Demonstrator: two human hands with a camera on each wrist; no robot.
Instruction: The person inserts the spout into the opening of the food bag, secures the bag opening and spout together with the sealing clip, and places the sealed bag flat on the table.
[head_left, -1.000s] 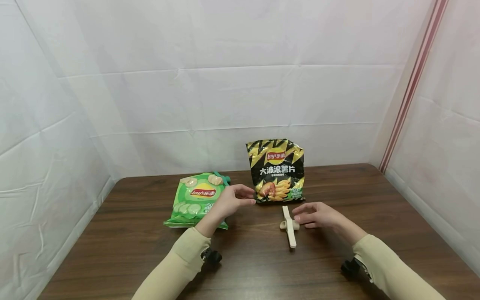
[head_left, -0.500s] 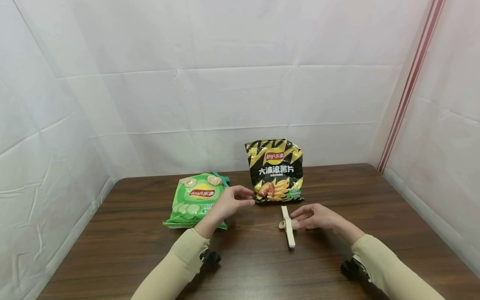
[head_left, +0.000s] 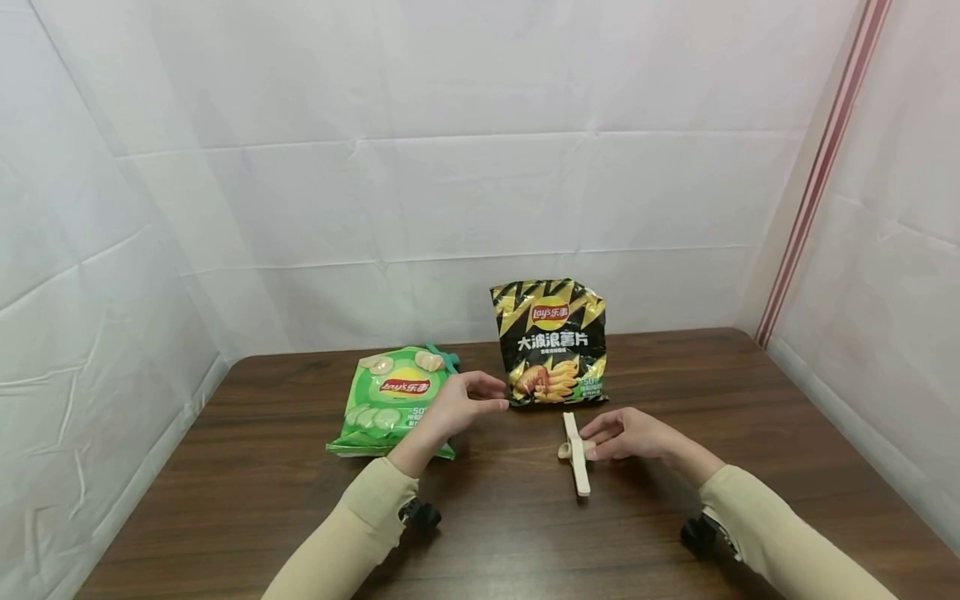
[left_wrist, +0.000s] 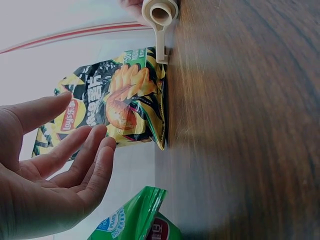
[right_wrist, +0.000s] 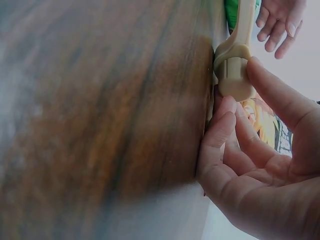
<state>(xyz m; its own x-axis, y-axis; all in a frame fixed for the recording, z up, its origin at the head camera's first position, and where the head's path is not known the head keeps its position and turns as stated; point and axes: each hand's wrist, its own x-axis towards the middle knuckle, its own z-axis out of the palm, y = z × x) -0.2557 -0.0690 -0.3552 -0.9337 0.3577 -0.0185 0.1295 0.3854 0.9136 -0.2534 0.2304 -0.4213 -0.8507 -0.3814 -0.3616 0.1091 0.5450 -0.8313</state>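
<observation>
A cream bag clip with a round pour spout (head_left: 578, 467) lies on the table, its long bar pointing away from me. My right hand (head_left: 633, 435) pinches the spout end from the right; in the right wrist view the thumb lies on one side of the spout cap (right_wrist: 235, 80) and the fingertips on the other. My left hand (head_left: 459, 404) hovers with relaxed, slightly bent fingers between two chip bags and holds nothing. Just beyond it stands a black and yellow chip bag (head_left: 551, 342). The left wrist view shows the clip's spout opening (left_wrist: 161, 15) facing the left hand.
To the left, a green chip bag (head_left: 393, 400) leans back, with a teal clip (head_left: 448, 358) at its top corner. The brown wooden table (head_left: 495, 542) ends at white cloth walls (head_left: 480, 192) behind and on both sides.
My right hand has shifted slightly left and its thumb and fingers have come together on the spout of the clip. The left hand stays almost still.
</observation>
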